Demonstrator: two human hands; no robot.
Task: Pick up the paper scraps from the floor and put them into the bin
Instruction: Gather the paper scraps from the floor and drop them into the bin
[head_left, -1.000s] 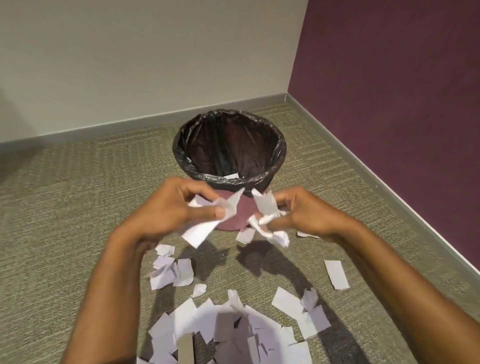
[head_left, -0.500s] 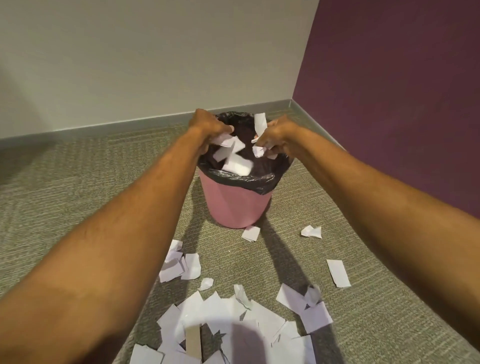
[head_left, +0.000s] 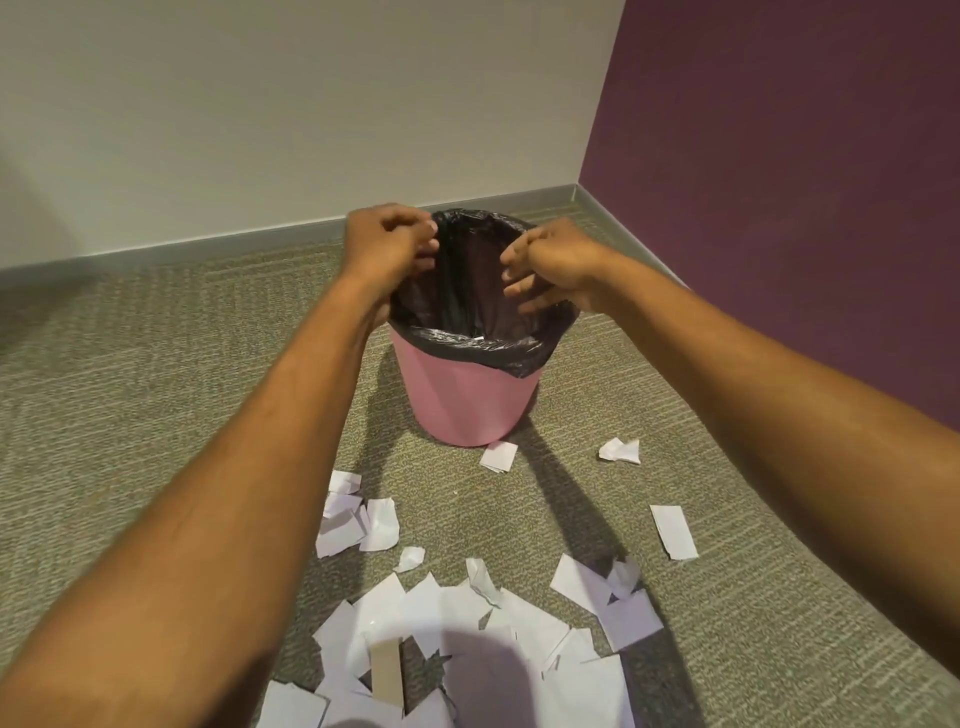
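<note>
Both hands over the round pink plastic bin (head_left: 467, 400) with its crinkled black liner (head_left: 467, 291): left hand (head_left: 389, 244) curled empty, right hand (head_left: 550, 265) fingers loosely spread. Torn white paper scraps (head_left: 467, 623) litter the ribbed grey-green carpet floor (head_left: 156, 415) nearby.

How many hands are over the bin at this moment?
2: the left hand is above the left rim of the bin, and the right hand is above its right rim. No paper shows in either.

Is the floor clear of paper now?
No, many white paper scraps lie on the carpet in front of the pink bin.
</note>
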